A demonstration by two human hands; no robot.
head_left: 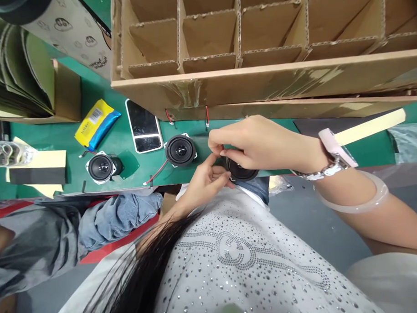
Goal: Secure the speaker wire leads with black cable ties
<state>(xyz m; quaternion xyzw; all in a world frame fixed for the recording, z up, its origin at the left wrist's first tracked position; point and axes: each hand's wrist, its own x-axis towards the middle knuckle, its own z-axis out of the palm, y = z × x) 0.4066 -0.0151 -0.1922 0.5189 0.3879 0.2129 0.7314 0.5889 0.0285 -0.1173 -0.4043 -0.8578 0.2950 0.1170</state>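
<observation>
Corrugated cardboard dividers [212,38] fill a crate of open cells that overhangs the far edge of a green work mat [65,138]. Two short red wires [169,116] poke out beneath the crate's near wall. The person's white rhinestone-studded top [245,267] and long dark hair [146,259] fill the near side of the view, and crumpled denim [120,217] lies to the near left.

Stacked green-faced discs [23,68] sit in a cardboard tray at the far left. A black foam block [37,175] edged with cream tape lies nearer, on the left of the mat. A smartphone [143,127] lies face up beside a yellow-and-blue packet [97,124]. Left of the hands, a black speaker [180,151] with a trailing red wire [156,172] lies face up, and a second speaker [100,167] sits farther left, tilted on its side.

The right hand [253,144], with a pale pink watch [331,156] on its wrist and a translucent bangle [367,194] on the forearm, is curled over a third speaker [240,172] at the mat's near edge. The left hand [205,184] grips that speaker's rim from the near side. Whatever the fingertips pinch is too small to tell.
</observation>
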